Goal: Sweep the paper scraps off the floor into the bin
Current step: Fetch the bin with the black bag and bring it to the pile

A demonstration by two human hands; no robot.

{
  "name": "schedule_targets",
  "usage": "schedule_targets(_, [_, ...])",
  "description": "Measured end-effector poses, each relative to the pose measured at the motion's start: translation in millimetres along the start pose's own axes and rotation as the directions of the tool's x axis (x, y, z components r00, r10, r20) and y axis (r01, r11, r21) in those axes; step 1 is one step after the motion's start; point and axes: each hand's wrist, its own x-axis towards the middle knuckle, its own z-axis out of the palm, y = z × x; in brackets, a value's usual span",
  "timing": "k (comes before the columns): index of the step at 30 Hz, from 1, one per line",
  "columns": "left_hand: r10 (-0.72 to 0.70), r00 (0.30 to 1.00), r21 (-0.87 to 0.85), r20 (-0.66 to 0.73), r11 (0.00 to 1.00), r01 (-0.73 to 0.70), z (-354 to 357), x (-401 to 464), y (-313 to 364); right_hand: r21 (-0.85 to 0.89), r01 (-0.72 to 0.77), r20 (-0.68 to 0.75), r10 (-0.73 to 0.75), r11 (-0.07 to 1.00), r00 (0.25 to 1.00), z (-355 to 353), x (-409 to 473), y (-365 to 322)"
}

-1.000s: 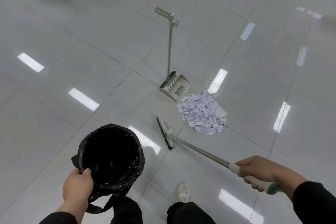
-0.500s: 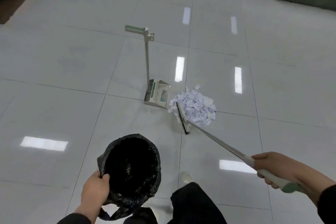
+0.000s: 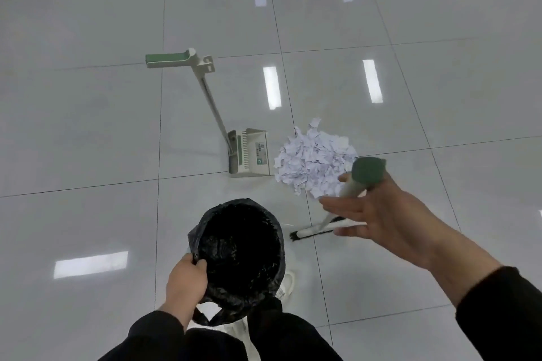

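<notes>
holding the bin rim, left hand pinches its liner; right hand, lower right, spread wide, broom barely held, likely toppling onto the scraps.

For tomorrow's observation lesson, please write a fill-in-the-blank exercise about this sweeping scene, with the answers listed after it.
1. The left hand grips the rim of the bin, which is lined with a ____ bag.
2. The paper scraps lie in a pile right beside the ____.
3. The broom handle ends in a ____ cap.
4. The right hand has its fingers ____.

Answers: black; dustpan; green; spread open
</notes>
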Motion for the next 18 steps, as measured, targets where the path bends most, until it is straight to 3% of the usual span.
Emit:
schedule_targets(3, [0.01,0.999,0.008,0.043,1.0,-0.011,8,41,19,-0.095,0.115,0.018,-0.114,0.989,0.993,22,64,-20])
schedule_targets(7, [0.019,0.996,-0.014,0.091,1.0,-0.018,19,82,41,-0.5,0.198,-0.144,-0.307,0.843,0.941,41,119,-49])
schedule_targets(9, [0.038,0.992,0.005,0.117,0.999,-0.038,31,133,47,-0.671,0.139,-0.239,-0.391,0.728,0.889,53,171,-64])
schedule_targets(11, [0.028,0.986,0.027,0.164,0.999,-0.033,44,168,49,-0.847,0.061,-0.229,-0.465,0.528,0.855,61,203,-78])
schedule_targets(14, [0.021,0.974,0.057,0.225,0.998,-0.034,68,226,52,-0.944,0.025,-0.167,-0.543,0.33,0.823,77,258,-89])
schedule_targets(18, [0.071,0.968,0.08,0.24,0.992,-0.093,99,301,59,-0.95,0.076,-0.111,-0.555,0.303,0.825,104,335,-95])
